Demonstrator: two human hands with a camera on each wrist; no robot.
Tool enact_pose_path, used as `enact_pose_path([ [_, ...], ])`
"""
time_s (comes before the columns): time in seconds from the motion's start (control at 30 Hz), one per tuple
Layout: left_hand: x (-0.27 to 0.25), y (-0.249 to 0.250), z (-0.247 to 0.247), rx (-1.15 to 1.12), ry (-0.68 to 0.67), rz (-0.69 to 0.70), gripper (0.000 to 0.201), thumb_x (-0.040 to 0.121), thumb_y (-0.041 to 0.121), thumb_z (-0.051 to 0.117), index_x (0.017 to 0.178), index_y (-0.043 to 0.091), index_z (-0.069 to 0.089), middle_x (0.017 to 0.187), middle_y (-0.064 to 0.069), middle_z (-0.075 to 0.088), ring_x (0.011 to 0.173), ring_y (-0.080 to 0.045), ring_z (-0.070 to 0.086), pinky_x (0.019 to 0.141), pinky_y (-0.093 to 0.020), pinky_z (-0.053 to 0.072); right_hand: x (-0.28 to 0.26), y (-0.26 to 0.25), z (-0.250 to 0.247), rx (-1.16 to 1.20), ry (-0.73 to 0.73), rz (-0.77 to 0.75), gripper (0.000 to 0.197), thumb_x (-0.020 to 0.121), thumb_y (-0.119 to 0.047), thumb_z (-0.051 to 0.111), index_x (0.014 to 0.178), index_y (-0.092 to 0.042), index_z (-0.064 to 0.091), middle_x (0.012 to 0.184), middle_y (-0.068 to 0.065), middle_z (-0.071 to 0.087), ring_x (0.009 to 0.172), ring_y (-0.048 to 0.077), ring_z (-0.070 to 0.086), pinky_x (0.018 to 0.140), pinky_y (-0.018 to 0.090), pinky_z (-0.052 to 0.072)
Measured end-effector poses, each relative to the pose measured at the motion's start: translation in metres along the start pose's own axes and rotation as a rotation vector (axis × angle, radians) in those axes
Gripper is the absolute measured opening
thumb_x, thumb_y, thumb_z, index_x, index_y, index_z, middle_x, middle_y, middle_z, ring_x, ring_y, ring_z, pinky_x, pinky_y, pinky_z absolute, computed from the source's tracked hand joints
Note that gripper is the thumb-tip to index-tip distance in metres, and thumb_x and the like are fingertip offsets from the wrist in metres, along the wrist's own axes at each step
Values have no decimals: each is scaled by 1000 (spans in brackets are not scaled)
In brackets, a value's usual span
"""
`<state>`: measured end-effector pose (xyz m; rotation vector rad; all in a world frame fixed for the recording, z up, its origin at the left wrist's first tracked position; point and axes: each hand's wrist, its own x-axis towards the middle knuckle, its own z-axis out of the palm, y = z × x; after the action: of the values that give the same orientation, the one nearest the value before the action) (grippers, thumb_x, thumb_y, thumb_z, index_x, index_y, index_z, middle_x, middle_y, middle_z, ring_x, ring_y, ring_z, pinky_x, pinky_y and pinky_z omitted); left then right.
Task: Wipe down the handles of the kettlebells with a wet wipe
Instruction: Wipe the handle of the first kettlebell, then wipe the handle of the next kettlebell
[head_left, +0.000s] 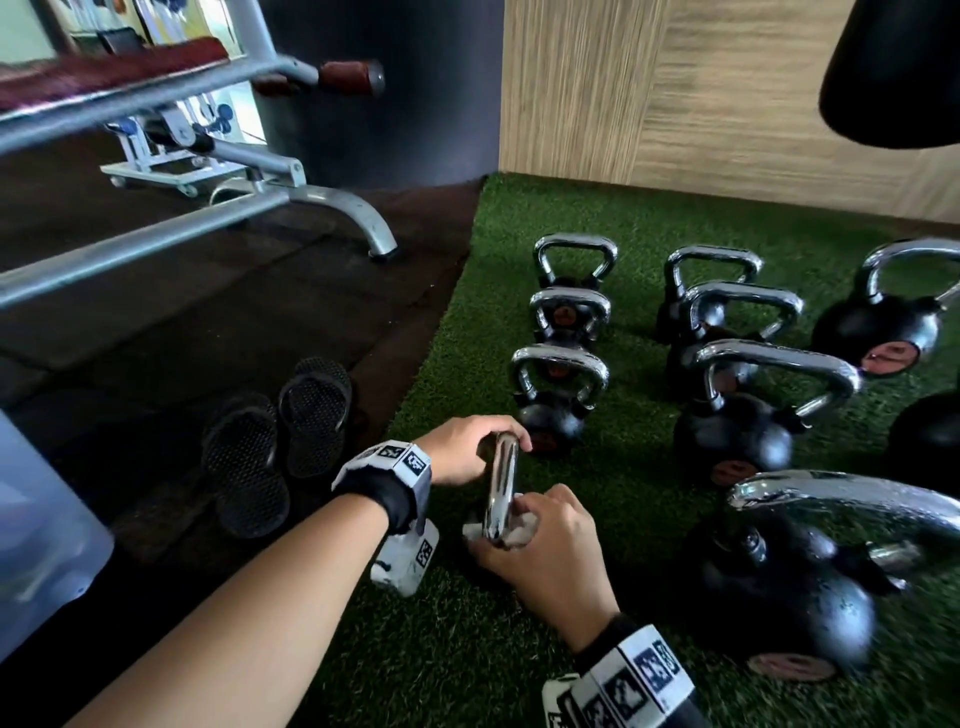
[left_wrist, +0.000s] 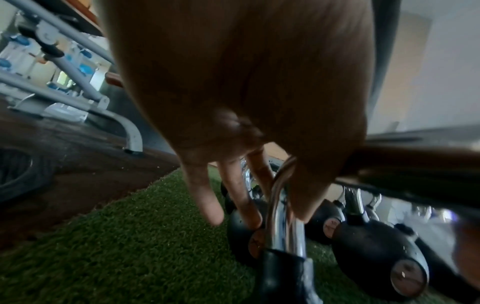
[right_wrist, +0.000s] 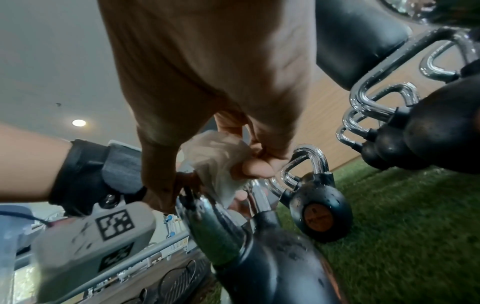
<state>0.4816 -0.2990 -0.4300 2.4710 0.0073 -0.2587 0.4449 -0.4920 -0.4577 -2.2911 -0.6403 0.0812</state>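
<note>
A small black kettlebell (right_wrist: 272, 267) stands on the green turf in front of me, its chrome handle (head_left: 501, 488) seen edge-on in the head view. My left hand (head_left: 480, 447) grips the far top end of that handle, fingers curled over it. In the left wrist view its fingers (left_wrist: 207, 195) hang beside the chrome handle (left_wrist: 280, 205). My right hand (head_left: 527, 527) pinches a crumpled white wet wipe (head_left: 514, 538) round the near end of the handle. In the right wrist view the wet wipe (right_wrist: 218, 164) sits pressed under the thumb.
Several more chrome-handled kettlebells (head_left: 556, 395) stand in rows on the turf (head_left: 467, 649), with a large wet one (head_left: 795, 571) close on the right. A weight bench (head_left: 208, 208) and black sandals (head_left: 280, 441) are on the dark floor at left. A wooden wall (head_left: 727, 104) lies behind.
</note>
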Motion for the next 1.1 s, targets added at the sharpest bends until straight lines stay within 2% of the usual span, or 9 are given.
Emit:
enact_pose_path([
  [0.03, -3, -1, 1, -1, 22, -11, 69, 78, -10, 43, 109, 48, 62, 104, 8, 68, 67, -27, 63, 57, -30, 43, 1, 0, -3, -40, 0, -17, 37, 60, -56, 83, 70, -27, 62, 83, -12, 45, 71, 2, 49, 56, 11, 37],
  [0.13, -18, -10, 8, -81, 144, -48, 53, 84, 7, 49, 105, 54, 61, 101, 7, 72, 66, -10, 64, 59, -24, 48, 3, 1, -16, -149, -6, -48, 30, 66, -46, 78, 71, -21, 61, 84, -9, 43, 69, 9, 50, 57, 18, 36],
  [0.27, -45, -30, 32, -87, 389, -11, 30, 93, 30, 64, 120, 44, 59, 111, 12, 70, 99, -11, 69, 89, -41, 56, 12, 6, -39, -266, -10, -91, 8, 77, -21, 68, 81, -15, 68, 92, -4, 42, 83, 23, 57, 70, 28, 46],
  [0.37, -55, -33, 50, -52, 538, -50, 35, 92, 44, 66, 126, 40, 59, 111, 11, 68, 85, -10, 69, 83, -41, 58, 20, 13, -48, -331, 1, -133, 24, 81, -11, 70, 105, -14, 73, 102, -4, 42, 101, 22, 53, 87, 26, 48],
  [0.5, -62, -24, 54, -38, 597, -64, 35, 90, 42, 69, 124, 40, 62, 105, 12, 67, 71, -2, 65, 76, -33, 58, 15, 18, -48, -331, 0, -156, 28, 82, -10, 75, 109, -16, 70, 100, -9, 34, 99, 17, 48, 86, 18, 39],
  [0.63, -59, -23, 33, -266, 356, -129, 51, 72, 11, 68, 107, 49, 66, 95, 21, 71, 88, 6, 66, 68, -11, 48, 9, 20, -59, -247, -11, -151, 26, 79, -10, 77, 103, -18, 76, 95, -7, 41, 85, 11, 52, 75, 12, 39],
  [0.7, -50, -27, 17, -272, 238, -196, 63, 68, -4, 51, 105, 45, 67, 101, 16, 67, 102, -5, 64, 72, -19, 52, 10, 24, -76, -158, -9, -141, 28, 78, -14, 78, 105, -22, 79, 90, -9, 47, 77, 1, 49, 70, 4, 36],
  [0.8, -26, -26, -13, -168, 254, -227, 68, 74, -13, 37, 97, 42, 69, 105, 11, 69, 108, -18, 63, 96, -36, 51, 18, 28, -112, -38, 7, -132, 34, 76, -19, 79, 108, -29, 78, 85, -12, 55, 80, -4, 56, 72, 0, 37],
  [1.1, 68, -8, -94, -15, 3, -394, 37, 87, -8, 67, 109, 21, 71, 102, -6, 73, 108, -25, 70, 101, -40, 52, 116, 12, -192, 25, -102, -138, 36, 80, -17, 75, 114, -28, 76, 80, -24, 50, 80, -28, 48, 69, -4, 34],
])
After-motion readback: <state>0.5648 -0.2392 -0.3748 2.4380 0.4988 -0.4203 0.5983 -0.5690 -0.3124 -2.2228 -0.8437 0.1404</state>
